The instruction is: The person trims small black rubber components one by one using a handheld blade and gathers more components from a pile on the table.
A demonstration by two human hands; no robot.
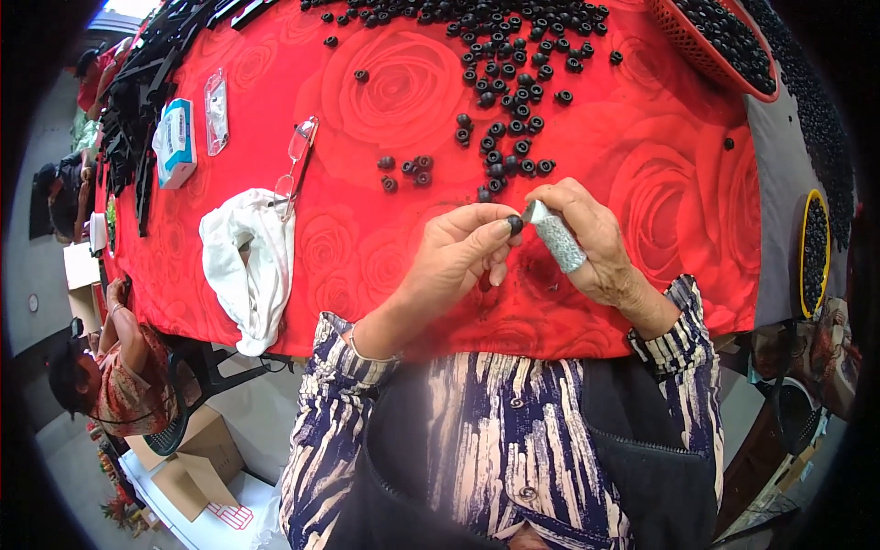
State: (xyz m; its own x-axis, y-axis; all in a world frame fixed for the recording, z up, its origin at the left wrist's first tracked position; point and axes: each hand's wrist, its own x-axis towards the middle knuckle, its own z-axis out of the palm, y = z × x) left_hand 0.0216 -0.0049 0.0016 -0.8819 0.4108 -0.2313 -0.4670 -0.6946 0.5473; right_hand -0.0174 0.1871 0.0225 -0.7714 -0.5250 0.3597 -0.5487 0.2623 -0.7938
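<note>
Between the thumb and fingers of my left hand (463,246) is a small round black part (515,224). My right hand (594,240) grips a short tool (559,242) whose thick handle is wrapped in silver-grey speckled material. The tool's tip points at the black part and lies close to it; whether they touch I cannot tell. Just beyond my hands, loose black parts (496,158), round with hollow middles, trail back to a larger heap (513,20) at the far edge. A few more parts (403,170) lie apart, to the left of the trail.
Left on the red rose-patterned tablecloth (385,101) are a white cloth (240,261), eyeglasses (298,151), a tissue pack (174,145) and a clear case (216,112). Black strips (137,101) pile behind. A red basket (710,55) and yellow-rimmed basket (814,252) stand right. A person (124,367) sits left.
</note>
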